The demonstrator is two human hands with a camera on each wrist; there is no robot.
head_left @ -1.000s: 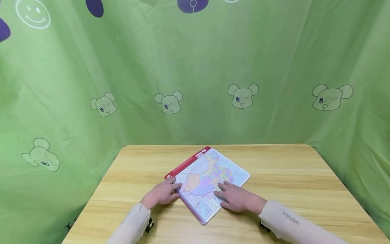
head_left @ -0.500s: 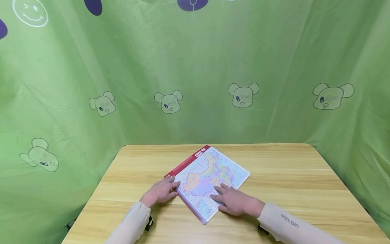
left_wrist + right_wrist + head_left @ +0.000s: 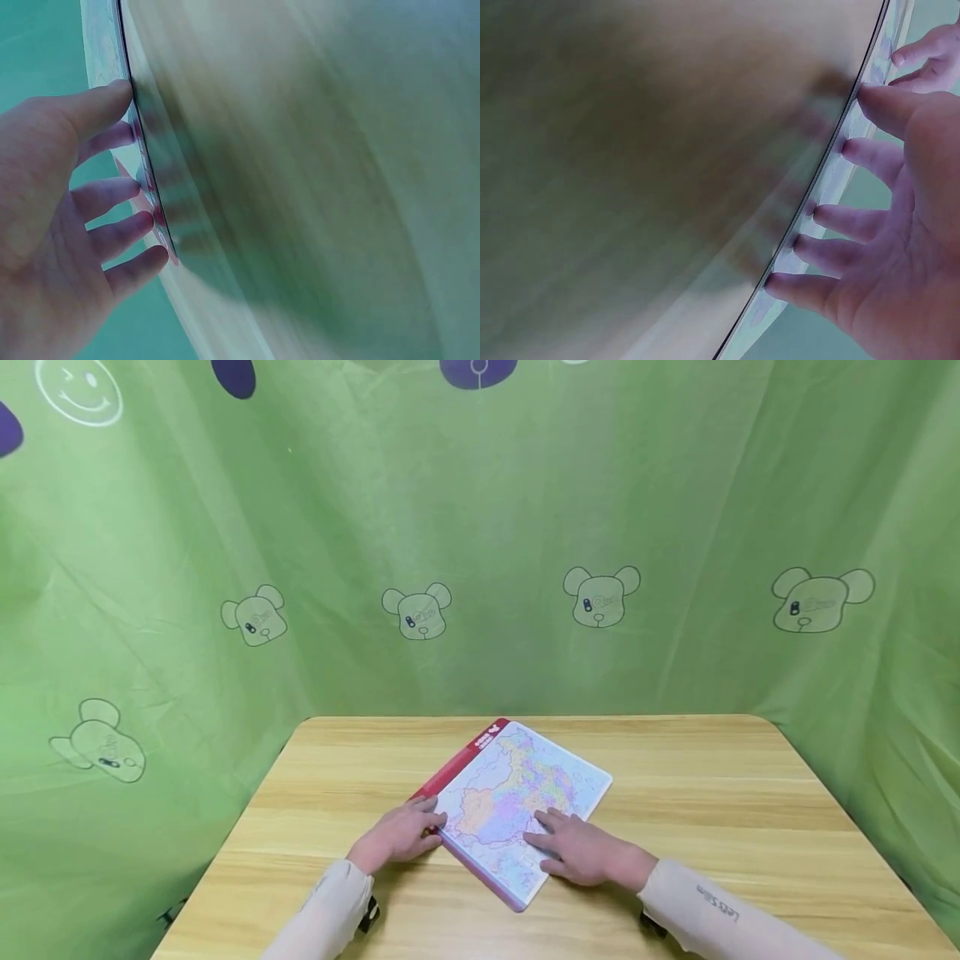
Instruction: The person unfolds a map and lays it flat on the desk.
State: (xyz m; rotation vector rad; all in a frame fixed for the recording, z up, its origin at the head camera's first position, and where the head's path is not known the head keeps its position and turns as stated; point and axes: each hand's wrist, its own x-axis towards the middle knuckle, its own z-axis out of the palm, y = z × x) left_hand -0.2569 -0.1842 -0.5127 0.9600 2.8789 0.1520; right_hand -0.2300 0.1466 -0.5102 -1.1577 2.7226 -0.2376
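Observation:
A flat map board (image 3: 510, 802) with a red band along one edge lies on the wooden table, turned at an angle. My left hand (image 3: 401, 833) rests on its left corner, fingers spread over the red end. Those fingertips (image 3: 159, 255) touch the board close to its rim in the left wrist view. On the lower right edge lies my right hand (image 3: 585, 850), its fingers extended over the printed map. In the right wrist view the right fingers (image 3: 851, 223) touch the board along its edge, nearly straight. Neither hand grips it. The board's left corner is partly hidden under the left hand.
The wooden table (image 3: 712, 793) has rounded far corners, and the board's top corner lies near its far edge. Behind and at both sides hangs a green curtain (image 3: 510, 527) printed with bear heads. A dark strap part (image 3: 370, 914) shows under the left wrist.
The board has turned slightly counter-clockwise: its near corner moved right, its far corner left. The right hand drew slightly left, then came back; the left hand stays at the same corner.

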